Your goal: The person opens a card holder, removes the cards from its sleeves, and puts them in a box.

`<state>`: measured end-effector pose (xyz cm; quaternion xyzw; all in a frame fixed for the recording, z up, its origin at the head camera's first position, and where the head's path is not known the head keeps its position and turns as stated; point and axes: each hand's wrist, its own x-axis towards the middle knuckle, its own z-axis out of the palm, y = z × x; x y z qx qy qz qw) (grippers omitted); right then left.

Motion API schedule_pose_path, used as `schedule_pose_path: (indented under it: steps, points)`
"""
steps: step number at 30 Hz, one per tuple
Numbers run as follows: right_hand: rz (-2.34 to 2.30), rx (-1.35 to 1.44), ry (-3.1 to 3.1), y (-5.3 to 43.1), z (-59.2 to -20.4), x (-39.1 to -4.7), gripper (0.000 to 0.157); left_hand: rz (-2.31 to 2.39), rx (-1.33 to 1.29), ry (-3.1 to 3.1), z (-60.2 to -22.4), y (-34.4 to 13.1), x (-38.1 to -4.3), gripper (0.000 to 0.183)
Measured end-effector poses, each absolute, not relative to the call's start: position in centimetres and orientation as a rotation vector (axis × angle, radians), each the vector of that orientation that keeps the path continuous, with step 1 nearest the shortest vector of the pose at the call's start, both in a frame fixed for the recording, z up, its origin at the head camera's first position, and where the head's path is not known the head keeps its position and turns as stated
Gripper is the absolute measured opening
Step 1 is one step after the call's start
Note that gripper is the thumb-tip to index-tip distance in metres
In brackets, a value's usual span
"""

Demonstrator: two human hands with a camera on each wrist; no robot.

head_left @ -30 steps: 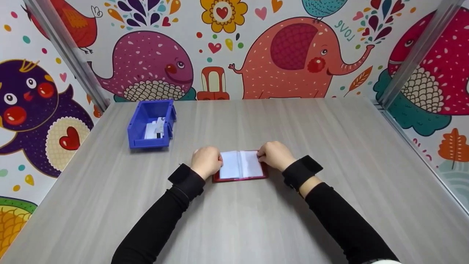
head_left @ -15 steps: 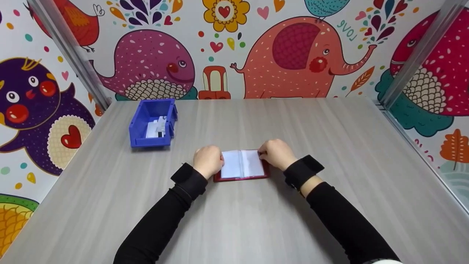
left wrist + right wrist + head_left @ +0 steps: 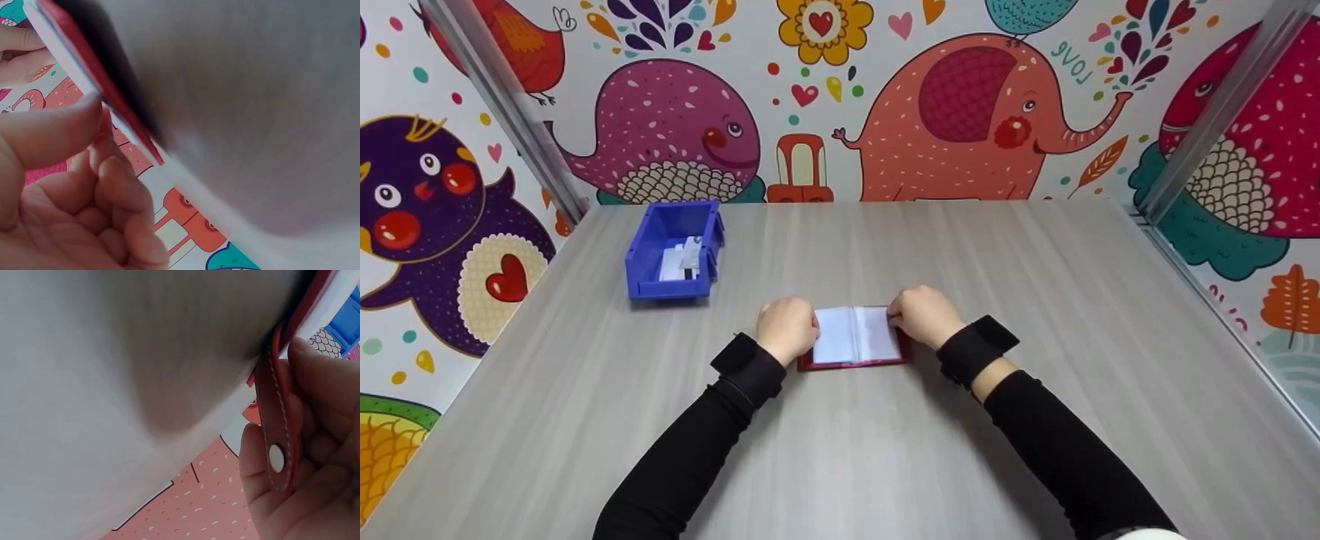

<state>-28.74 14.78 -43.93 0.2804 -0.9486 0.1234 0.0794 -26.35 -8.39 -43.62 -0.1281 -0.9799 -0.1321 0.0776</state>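
A red card holder (image 3: 855,366) lies spread at the middle of the table, its clear whitish sleeves (image 3: 834,336) facing up on both sides of the fold. My left hand (image 3: 786,328) pinches its left edge; in the left wrist view the thumb (image 3: 67,132) presses on the sleeve side, with the fingers curled below. On the opposite edge, my right hand (image 3: 928,316) grips the cover between thumb and fingers. From that edge a stitched red strap (image 3: 275,405) with a silver snap button (image 3: 276,458) hangs against the right fingers.
At the back left of the table (image 3: 855,465) stands a blue bin (image 3: 667,290) holding white cards or papers (image 3: 681,261). Walls with cartoon animals (image 3: 960,112) enclose the back and sides, with metal posts (image 3: 502,112) at the corners.
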Motion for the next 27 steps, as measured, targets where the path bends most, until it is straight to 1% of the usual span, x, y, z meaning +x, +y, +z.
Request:
schedule_pose_path:
  steps: [7, 10, 14, 21, 24, 27]
  points:
    - [0.388, 0.886, -2.805, 14.5, -44.0, -28.6, 0.006, -0.405, -0.396, -2.911, -43.7, -8.5, -26.4, 0.017]
    - [0.424, 0.886, -2.828, 14.2, -43.7, -28.4, 0.003, -0.403, -0.402, -2.905, -43.7, -8.6, -26.4, 0.016]
    - [0.481, 0.867, -2.876, 14.0, -43.7, -28.3, 0.012, -0.402, -0.4, -2.901, -43.9, -8.5, -26.5, 0.016]
    - [0.559, 0.848, -2.936, 13.4, -43.8, -28.2, 0.017, -0.418, -0.404, -2.895, -43.7, -8.5, -26.4, 0.017]
    - [0.564, 0.86, -2.944, 13.2, -43.9, -28.1, 0.015, -0.42, -0.408, -2.898, -43.7, -8.5, -26.4, 0.017]
    - [0.55, 0.884, -2.924, 13.0, -43.9, -28.1, 0.009, -0.419, -0.409, -2.902, -43.6, -8.5, -26.3, 0.018]
